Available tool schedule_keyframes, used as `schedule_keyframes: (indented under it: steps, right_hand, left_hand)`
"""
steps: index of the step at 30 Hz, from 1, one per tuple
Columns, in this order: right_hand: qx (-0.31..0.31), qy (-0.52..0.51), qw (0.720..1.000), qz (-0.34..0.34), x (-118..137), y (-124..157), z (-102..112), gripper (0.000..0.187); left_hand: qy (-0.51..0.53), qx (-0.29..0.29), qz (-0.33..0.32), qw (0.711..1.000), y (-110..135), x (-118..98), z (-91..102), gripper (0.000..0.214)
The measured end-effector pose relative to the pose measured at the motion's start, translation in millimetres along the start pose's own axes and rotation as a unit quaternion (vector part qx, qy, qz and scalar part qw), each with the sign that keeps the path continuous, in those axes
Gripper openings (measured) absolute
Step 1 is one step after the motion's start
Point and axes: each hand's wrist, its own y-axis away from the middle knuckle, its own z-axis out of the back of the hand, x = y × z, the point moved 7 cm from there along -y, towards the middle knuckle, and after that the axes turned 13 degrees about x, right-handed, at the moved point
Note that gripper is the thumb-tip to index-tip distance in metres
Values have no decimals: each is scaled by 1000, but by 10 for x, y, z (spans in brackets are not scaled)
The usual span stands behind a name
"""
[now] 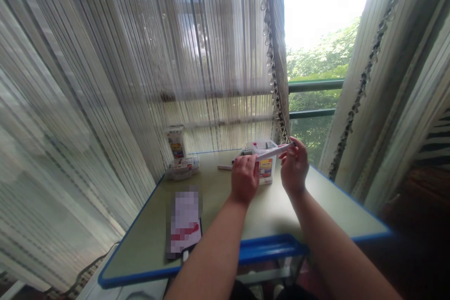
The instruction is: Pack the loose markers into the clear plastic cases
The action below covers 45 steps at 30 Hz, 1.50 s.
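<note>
Above the far part of the table, a white marker pen (272, 152) is held level between my two hands. My left hand (244, 177) is closed around its left end, which the fingers hide. At the dark right end, the fingers of my right hand (294, 166) are pinched on the pen. Right behind it stands a clear plastic box (266, 171) with a yellow, red and blue label, partly covered by my left hand. Another white pen (224, 167) lies on the table left of the box, its right end hidden.
The pale table (218, 215) has a blue rim. At its far left a clear labelled container (176, 143) stands by a flatter plastic case (184, 167). A blurred-out flat item (185, 218) lies front left. Striped curtains (211, 56) hang close behind the table.
</note>
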Motion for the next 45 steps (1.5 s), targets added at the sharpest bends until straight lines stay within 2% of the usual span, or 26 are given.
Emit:
schedule_keyframes:
  steps: [5,12,20,29,35,41,45]
  right_hand:
    - [-5,14,1000,0,35,-21,30,31]
    - [-17,-19,999,-27,-34,-25,43,36]
    - [-18,34,999,-29,55,-39,71,37]
    - [-25,30,998,-43,25,-47,91,36]
    - [-7,-44,995,-87,-116,-48,45,38]
    - [-33,-71,994,-81,-75,-46,69,29]
    - [-26,-64,995,-78,-67,-54,75,29]
  left_hand:
    - [25,39,8,999,-2,-7,-57,28]
    - [60,76,19,995,3,-12,-91,29]
    - [91,64,54,992,22,47,-125,23]
    - [56,5,26,998,-3,41,-23,18]
    - [48,30,31,998,-5,39,-60,25]
    - [47,48,45,997,-8,33,-80,31]
    - [51,88,54,993,-11,33,-126,35]
